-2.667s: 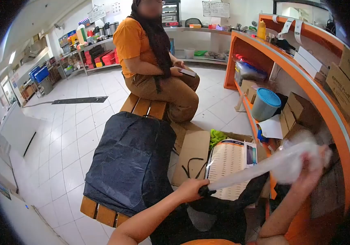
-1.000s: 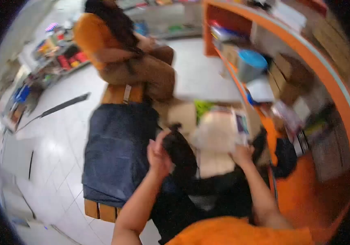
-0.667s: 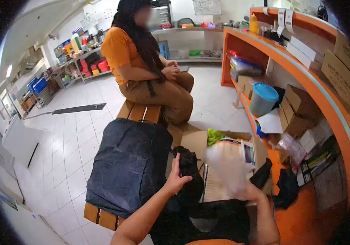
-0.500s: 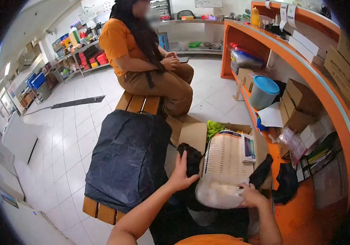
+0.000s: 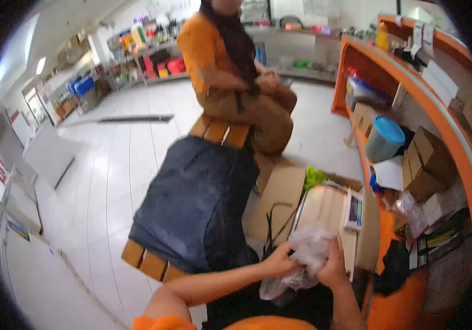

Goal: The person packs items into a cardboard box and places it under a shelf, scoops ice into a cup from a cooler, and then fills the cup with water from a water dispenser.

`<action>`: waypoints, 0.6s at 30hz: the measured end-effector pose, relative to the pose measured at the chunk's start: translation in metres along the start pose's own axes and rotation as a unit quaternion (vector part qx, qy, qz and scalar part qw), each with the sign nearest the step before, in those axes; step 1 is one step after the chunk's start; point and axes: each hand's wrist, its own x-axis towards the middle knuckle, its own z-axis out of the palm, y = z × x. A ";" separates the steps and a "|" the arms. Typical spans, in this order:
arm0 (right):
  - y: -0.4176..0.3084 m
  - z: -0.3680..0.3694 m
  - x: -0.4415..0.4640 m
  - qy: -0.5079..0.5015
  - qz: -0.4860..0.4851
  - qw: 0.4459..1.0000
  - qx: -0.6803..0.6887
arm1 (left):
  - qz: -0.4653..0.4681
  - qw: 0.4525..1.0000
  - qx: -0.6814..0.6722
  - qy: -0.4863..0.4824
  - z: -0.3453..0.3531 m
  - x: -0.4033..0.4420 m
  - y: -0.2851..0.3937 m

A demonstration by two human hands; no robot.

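A crumpled translucent plastic bag is gripped between my two hands above my lap. My left hand pinches its left side, and my right hand has fingers wrapped around the right side. Just beyond them stands an open cardboard box. Inside it lie a printed board or sheet, a small white box and a bright green cloth. Thin black straps rise by the near left side of the cardboard box, close to my left hand.
A large dark fabric bag lies on the wooden bench to my left. Another person sits at the bench's far end. Along the right runs an orange shelf unit with a blue-lidded container and cardboard boxes.
My left hand has left the black bundle and moved right and down onto the plastic bag. The bag is now bunched up between both hands. The camera view has turned left.
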 end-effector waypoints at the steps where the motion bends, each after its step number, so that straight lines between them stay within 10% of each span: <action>1: -0.007 0.001 0.005 0.042 -0.034 0.998 -0.029 | -0.002 0.995 -0.084 0.046 -0.001 -0.002 0.003; 5: -0.019 -0.003 0.004 0.047 0.044 0.981 0.182 | -0.114 0.959 -0.182 0.185 -0.032 0.004 0.007; 7: -0.002 -0.006 -0.001 0.102 0.005 0.994 0.027 | -0.126 0.931 -0.236 0.249 -0.049 0.012 0.024; 12: 0.023 0.022 -0.022 0.046 0.118 0.962 0.241 | -0.106 0.911 -0.327 0.228 -0.064 0.008 0.019; 18: 0.014 0.043 -0.027 -0.072 0.163 0.957 0.228 | -0.082 0.988 -0.108 0.068 -0.038 0.004 0.033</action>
